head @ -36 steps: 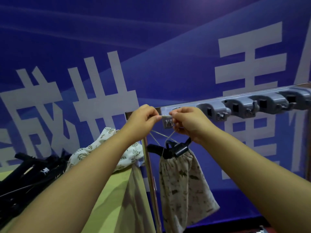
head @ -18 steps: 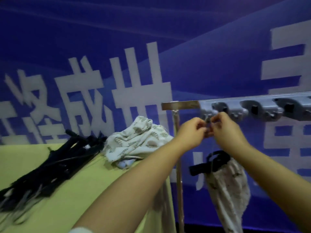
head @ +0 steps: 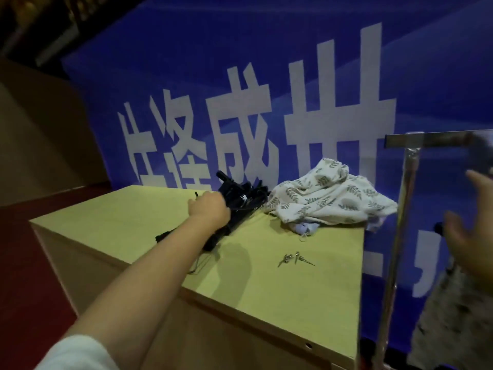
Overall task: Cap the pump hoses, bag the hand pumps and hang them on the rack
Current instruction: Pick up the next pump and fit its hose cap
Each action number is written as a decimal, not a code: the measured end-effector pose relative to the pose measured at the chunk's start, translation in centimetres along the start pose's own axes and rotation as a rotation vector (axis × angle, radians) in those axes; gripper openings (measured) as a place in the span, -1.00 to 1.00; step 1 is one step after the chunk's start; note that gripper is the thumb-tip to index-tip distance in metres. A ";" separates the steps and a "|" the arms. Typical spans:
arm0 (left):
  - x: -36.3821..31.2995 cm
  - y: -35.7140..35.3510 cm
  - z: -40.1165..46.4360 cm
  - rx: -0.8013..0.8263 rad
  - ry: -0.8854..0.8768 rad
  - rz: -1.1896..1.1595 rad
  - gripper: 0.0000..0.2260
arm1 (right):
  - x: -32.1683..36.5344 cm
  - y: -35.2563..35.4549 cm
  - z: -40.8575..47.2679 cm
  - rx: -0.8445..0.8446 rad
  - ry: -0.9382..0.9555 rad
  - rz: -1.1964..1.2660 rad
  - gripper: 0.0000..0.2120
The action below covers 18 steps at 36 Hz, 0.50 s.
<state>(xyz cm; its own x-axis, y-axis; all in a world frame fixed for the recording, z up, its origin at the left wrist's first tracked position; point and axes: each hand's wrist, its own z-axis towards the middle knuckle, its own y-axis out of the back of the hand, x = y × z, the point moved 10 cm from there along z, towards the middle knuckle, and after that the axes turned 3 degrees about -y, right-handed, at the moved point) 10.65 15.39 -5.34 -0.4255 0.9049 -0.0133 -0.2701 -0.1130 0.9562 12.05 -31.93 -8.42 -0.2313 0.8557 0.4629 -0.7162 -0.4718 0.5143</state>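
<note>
Left hand (head: 210, 209) is stretched out over the far part of the tabletop (head: 266, 284) and sits on the pile of black hand pumps (head: 240, 201). I see it from the back only; the fingers are hidden on the far side, so I cannot tell whether they grip a pump or merely lie on the heap.

The pump pile runs diagonally from the far edge toward the middle of the tabletop, with thin black hoses (head: 202, 263) trailing off its near end.

Just right of the pumps, at the far right corner, I note a crumpled heap of leaf-print cloth bags (head: 330, 196), touching the pile's far end. A pale blue bit pokes out under the heap's near side; too small for me to say what it is.

Nearer, toward the right edge, a few small metal needle-like pieces (head: 293, 259) lie together, apart from everything else.

Right hand (head: 469, 225) is raised at the right border of the view, blurred, fingers spread and holding nothing.

The rack (head: 400, 209) stands just off the right edge of the tabletop: an upright metal post with a horizontal bar on top. A patterned bag (head: 448, 316) hangs beyond it, low right, partly cut off. A blue banner (head: 240, 76) with large white characters fills the background.
</note>
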 end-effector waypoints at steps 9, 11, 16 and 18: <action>8.6 -6.5 2.3 0.357 0.198 -0.173 -0.45 | 18.0 -9.0 -10.9 0.759 0.191 0.310 -0.60; 8.7 -6.8 2.7 0.309 0.192 -0.183 -0.48 | 19.8 -11.1 -12.8 0.872 0.202 0.340 -0.62; 9.0 -6.0 3.4 0.089 0.202 -0.119 -0.57 | 21.4 -13.1 -15.4 0.962 0.165 0.430 -0.68; 9.3 -5.8 3.8 0.046 0.214 -0.119 -0.57 | 21.1 -13.4 -15.7 0.963 0.152 0.458 -0.71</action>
<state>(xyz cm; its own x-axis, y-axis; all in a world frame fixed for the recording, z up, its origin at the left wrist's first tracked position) 11.50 26.05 -9.96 -0.5679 0.8024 -0.1835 -0.2920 0.0120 0.9563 6.47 -4.19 -16.84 -0.4726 0.5412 0.6955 0.2639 -0.6660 0.6977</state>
